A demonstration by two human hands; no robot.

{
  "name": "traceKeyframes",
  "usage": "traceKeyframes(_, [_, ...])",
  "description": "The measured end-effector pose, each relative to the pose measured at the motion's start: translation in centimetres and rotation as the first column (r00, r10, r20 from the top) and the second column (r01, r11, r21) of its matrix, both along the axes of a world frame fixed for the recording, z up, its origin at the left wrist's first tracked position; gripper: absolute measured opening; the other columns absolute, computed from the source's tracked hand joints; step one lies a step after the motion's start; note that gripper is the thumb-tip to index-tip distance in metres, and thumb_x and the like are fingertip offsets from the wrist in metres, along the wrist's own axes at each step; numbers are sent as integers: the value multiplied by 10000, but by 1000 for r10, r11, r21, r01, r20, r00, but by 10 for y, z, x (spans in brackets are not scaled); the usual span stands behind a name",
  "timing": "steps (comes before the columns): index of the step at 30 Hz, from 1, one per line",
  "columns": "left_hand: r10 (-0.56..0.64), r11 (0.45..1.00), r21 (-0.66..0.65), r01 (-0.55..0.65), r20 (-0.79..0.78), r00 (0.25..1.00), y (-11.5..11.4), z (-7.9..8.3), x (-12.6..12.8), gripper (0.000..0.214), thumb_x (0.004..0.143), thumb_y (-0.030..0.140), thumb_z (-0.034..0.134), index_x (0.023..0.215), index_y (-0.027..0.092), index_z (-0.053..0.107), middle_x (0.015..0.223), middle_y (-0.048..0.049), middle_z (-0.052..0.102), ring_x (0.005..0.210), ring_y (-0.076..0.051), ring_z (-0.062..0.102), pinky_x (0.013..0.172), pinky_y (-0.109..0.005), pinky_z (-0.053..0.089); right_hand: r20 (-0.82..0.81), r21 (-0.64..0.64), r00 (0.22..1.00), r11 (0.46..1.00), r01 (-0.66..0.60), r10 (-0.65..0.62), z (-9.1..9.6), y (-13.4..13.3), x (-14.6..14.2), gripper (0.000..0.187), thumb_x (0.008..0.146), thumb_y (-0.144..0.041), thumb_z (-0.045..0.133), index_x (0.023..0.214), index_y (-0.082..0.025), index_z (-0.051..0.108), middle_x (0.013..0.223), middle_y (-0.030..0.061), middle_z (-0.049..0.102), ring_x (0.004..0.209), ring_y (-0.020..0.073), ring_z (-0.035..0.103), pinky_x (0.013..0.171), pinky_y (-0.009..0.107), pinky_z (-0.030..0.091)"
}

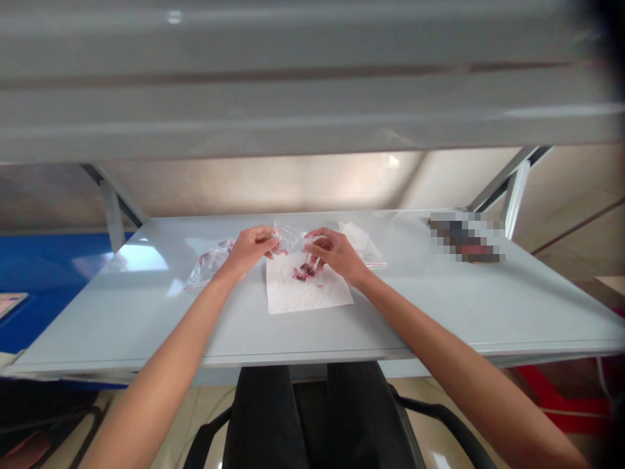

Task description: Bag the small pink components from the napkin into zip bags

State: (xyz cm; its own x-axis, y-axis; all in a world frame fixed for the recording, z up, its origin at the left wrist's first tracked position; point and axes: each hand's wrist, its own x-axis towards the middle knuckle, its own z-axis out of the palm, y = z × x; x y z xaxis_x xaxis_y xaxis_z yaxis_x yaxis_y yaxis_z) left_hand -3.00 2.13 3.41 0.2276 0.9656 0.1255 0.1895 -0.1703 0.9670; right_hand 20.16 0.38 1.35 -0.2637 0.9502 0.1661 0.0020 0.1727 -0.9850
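Note:
A white sheet of paper lies on the grey table with a small heap of pink and dark bits on it. Above the paper's far edge both hands pinch a small clear plastic bag. My left hand grips the bag's left side, fingers closed. My right hand holds its right side, fingers curled just over the pink bits.
Another clear bag with pink contents lies left of my left hand, and a flat clear bag lies behind my right. A blurred dark object sits at the far right. A grey shelf overhangs the table. A blue surface lies left.

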Motion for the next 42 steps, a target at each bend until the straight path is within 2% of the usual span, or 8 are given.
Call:
traceKeyframes(8, [-5, 999, 51, 8, -54, 999, 1, -8, 3, 371, 795, 380, 741, 1053, 116, 701, 800, -60, 721, 691, -154, 643, 564, -245, 453, 1, -28, 998, 998, -58, 58, -25, 2, 7, 383, 767, -444, 778, 972, -176, 596, 664, -2, 689, 463, 117, 587, 438, 242, 493])
traceKeyframes(13, [3, 998, 55, 1, -69, 998, 1, -10, 3, 397, 796, 402, 741, 1077, 123, 705, 783, -52, 713, 680, -151, 639, 552, -239, 449, -12, -30, 997, 997, -77, 77, -33, 3, 8, 360, 774, -442, 777, 934, -173, 600, 650, 5, 682, 502, 132, 610, 444, 243, 497])
traceKeyframes(18, [16, 997, 73, -9, -96, 995, -1, -7, 4, 397, 801, 420, 744, 1059, 119, 716, 834, -71, 731, 687, -145, 636, 565, -240, 460, -13, -43, 997, 996, -72, 72, -35, 3, 9, 386, 740, -450, 803, 932, -183, 599, 650, -4, 675, 487, 127, 587, 442, 248, 488])
traceKeyframes(24, [16, 998, 66, -11, -70, 997, -4, -3, 3, 496, 789, 491, 751, 1127, 129, 712, 964, -110, 761, 760, -179, 673, 579, -257, 477, -40, -76, 997, 994, -76, 73, -32, 1, 9, 504, 716, -441, 817, 1104, -213, 588, 694, -18, 696, 501, 127, 583, 448, 238, 460])
traceKeyframes(29, [25, 999, 43, -23, -56, 998, -7, 0, 3, 494, 806, 502, 738, 1129, 129, 713, 1029, -129, 766, 791, -188, 682, 609, -273, 486, -5, -35, 997, 996, -78, 78, -32, 1, 8, 358, 803, -481, 735, 963, -173, 647, 590, -14, 649, 443, 108, 522, 425, 232, 398])
traceKeyframes(33, [35, 999, 27, -34, -40, 999, -8, 1, 3, 506, 811, 509, 727, 1139, 125, 711, 1062, -142, 757, 828, -196, 689, 635, -278, 496, -38, -53, 997, 996, -73, 71, -30, 1, 9, 342, 787, -477, 750, 881, -163, 652, 580, -6, 645, 440, 102, 504, 420, 232, 367])
traceKeyframes(36, [0, 1000, -3, 0, -73, 997, -9, 2, -1, 475, 793, 454, 753, 1142, 134, 712, 1027, -132, 760, 820, -191, 686, 652, -283, 504, -80, -76, 995, 995, -66, 60, -29, -1, 10, 335, 776, -471, 759, 848, -163, 650, 580, -4, 641, 449, 100, 497, 425, 233, 350])
traceKeyframes(42, [-193, 981, -69, 181, -237, 952, -12, -2, -5, 209, 697, 292, 814, 844, 157, 751, 899, -107, 775, 830, -215, 719, 792, -328, 531, -58, -74, 997, 996, -58, 54, -28, -2, 11, 342, 766, -497, 762, 834, -178, 660, 589, -8, 632, 465, 101, 487, 446, 242, 336])
